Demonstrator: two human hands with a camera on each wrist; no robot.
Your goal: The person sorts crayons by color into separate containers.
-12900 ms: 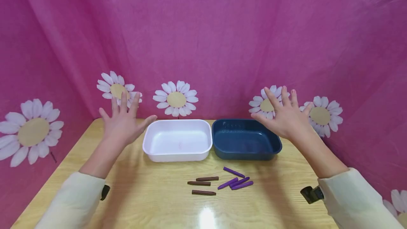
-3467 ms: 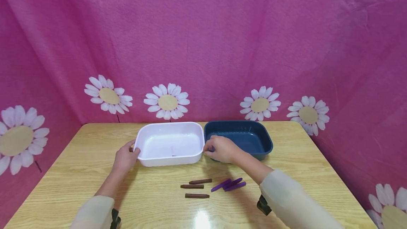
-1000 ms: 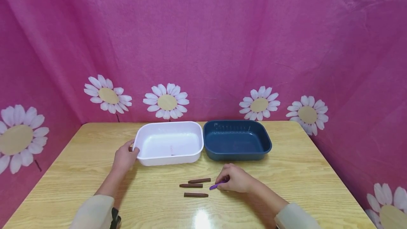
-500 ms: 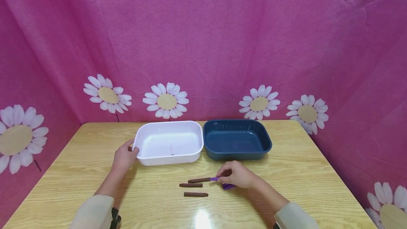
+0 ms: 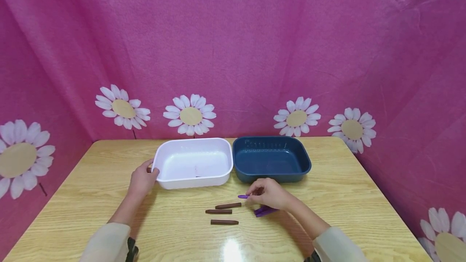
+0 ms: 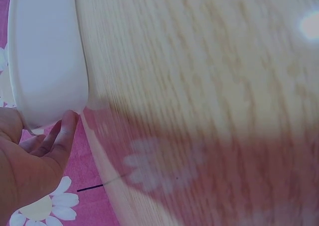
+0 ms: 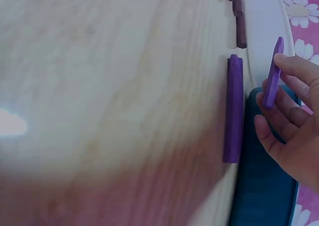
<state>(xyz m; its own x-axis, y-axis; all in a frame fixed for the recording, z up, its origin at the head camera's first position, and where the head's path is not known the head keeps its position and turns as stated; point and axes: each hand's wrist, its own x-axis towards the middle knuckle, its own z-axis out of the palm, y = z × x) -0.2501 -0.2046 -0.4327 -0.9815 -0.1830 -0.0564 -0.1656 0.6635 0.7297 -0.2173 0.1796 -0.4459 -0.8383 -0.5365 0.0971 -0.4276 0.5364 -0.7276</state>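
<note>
My left hand [image 5: 142,178] grips the left end of the white tray [image 5: 193,182], its thumb over the rim. In the left wrist view, fingers press the tray's outer wall. My right hand [image 5: 271,194] pinches a purple crayon [image 7: 273,76] between thumb and fingers, raised off the table before the dark blue tray [image 5: 273,177]. Below that hand, two purple crayons [image 7: 234,111] lie side by side on the table. Several brown crayons [image 5: 224,222] lie to their left. A thin dark sliver [image 5: 198,176] shows inside the white tray, mostly hidden by its front wall.
Both trays stand side by side near the back edge of the wooden table [image 5: 174,229]. A pink cloth [image 5: 240,51] with white daisies hangs behind and at the sides. Light glares off the table's front.
My left hand took hold of the white tray. One purple crayon has left the table and a sliver appeared in that tray. Lately my right hand lifted another purple crayon toward the trays.
</note>
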